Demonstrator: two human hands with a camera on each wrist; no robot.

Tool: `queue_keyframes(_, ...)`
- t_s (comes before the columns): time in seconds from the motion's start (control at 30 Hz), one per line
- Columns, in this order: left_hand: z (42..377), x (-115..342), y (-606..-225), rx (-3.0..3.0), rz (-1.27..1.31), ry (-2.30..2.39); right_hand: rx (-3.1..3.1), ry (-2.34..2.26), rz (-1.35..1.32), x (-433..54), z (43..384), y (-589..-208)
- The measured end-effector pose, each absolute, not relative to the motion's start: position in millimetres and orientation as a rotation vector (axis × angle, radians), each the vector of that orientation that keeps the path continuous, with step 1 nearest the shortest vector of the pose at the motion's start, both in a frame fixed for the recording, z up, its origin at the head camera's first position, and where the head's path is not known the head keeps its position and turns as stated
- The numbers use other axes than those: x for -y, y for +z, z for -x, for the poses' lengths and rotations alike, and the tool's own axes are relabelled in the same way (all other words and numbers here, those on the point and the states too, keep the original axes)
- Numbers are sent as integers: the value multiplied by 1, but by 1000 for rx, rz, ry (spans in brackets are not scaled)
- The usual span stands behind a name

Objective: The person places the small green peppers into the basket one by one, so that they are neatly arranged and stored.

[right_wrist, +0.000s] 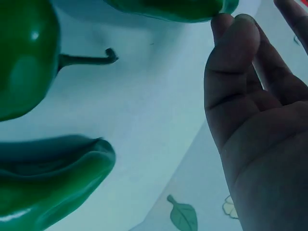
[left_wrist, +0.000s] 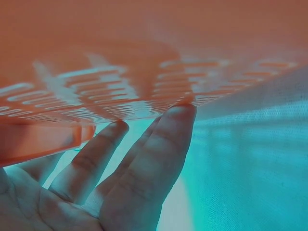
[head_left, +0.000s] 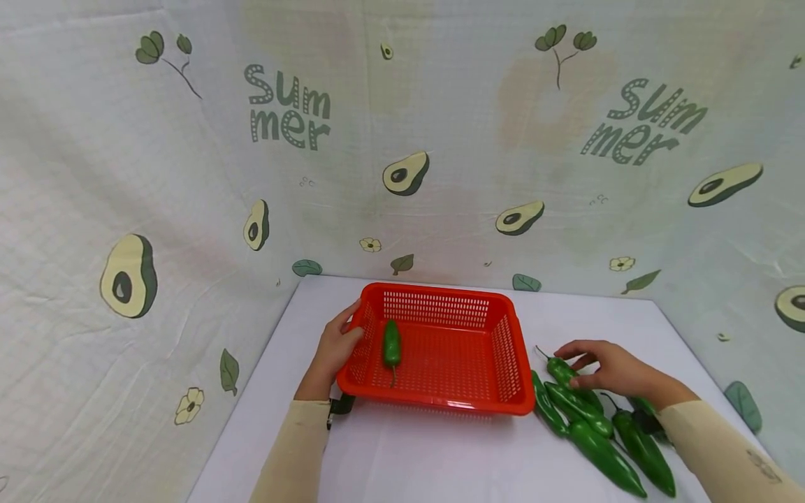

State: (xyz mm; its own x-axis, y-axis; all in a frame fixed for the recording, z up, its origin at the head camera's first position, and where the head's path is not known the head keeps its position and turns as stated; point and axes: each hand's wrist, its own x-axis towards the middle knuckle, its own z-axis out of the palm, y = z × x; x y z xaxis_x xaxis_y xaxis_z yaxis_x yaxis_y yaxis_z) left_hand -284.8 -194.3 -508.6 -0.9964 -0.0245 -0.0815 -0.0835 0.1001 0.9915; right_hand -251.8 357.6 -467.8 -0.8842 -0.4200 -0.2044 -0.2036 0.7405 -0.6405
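Observation:
A red plastic basket [head_left: 434, 402] with slotted walls holds one green chili pepper [head_left: 392, 342] lying near its left wall. My left hand [head_left: 336, 349] grips the basket's left side, the thumb on the rim; in the left wrist view its fingers [left_wrist: 149, 159] reach against the slotted wall from outside. To the right of the basket, my right hand [head_left: 610, 367] pinches a green chili pepper [head_left: 560, 370] between thumb and fingers, at the top of a pile. The right wrist view shows the thumb [right_wrist: 236, 48] at that pepper's edge, with most of the pepper out of frame.
Several more green chili peppers lie loose below and beside my right hand, among them a long one [head_left: 604, 454] in front and another [head_left: 644, 447] under the forearm. A white table [head_left: 415, 461] carries everything. Patterned cloth [head_left: 465, 140] hangs behind and at both sides.

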Motion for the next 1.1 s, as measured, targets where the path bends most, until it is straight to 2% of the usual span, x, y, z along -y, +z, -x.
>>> queue_keyframes(0.4, 283, 193, -508, -2321, 97, 2064, -2607, -850, 424, -375, 254, -484)
queue_keyframes(1.1, 284, 194, -510, -2320, 107, 2060, -2572, -557, 352, -362, 259, -483)
